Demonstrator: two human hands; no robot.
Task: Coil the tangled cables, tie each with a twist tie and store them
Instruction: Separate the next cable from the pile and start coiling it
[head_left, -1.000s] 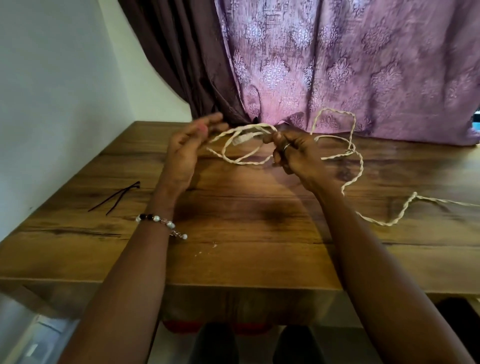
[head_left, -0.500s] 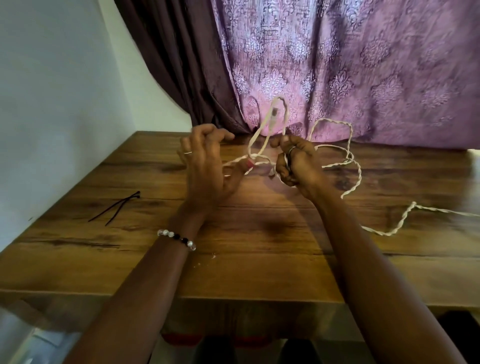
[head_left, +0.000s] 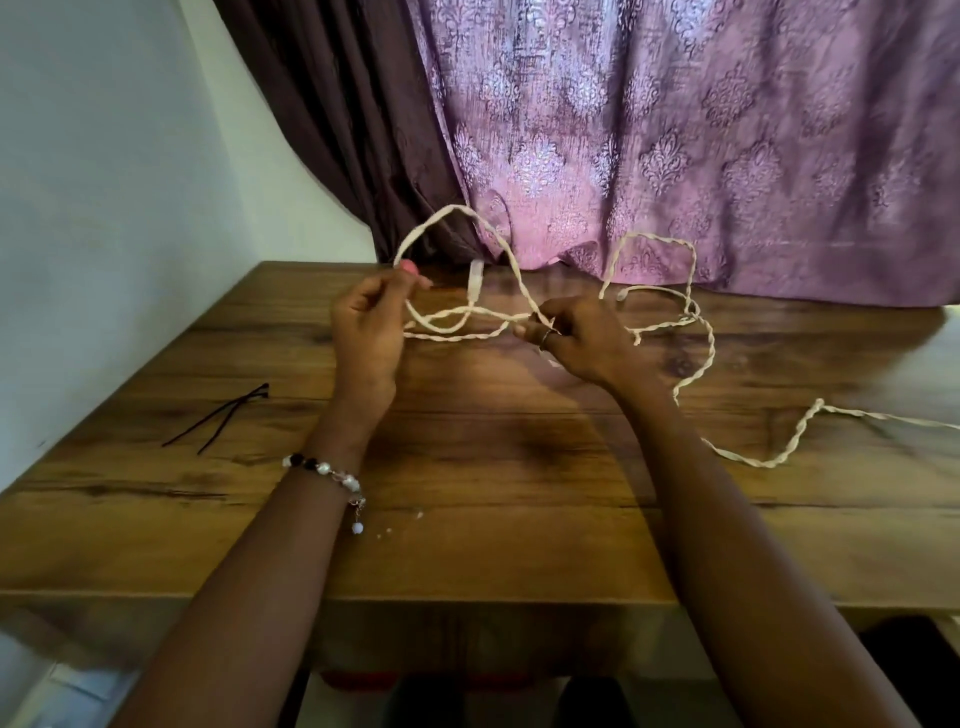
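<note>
The cable is a cream, twisted one, and it is held up above the far middle part of the wooden table, between two hands. Going from the left: near the left edge of the table lie thin black twist ties, flat on the wood and well apart from the hands. The left hand is raised, and its thumb and fingers pinch the cable at the left end of a tall loop, which rises in front of the curtain. The wrist of this arm has a bracelet of dark and pale beads. A pale flat end piece of the cable hangs inside the loop, between the hands. The right hand has its fingers curled and pinches the strands where they cross, and it wears a ring on one finger. To the right of this hand the cable makes more loose loops, partly lifted, and then it lies on the table and runs to the right edge, out of view. No container shows on the table.
</note>
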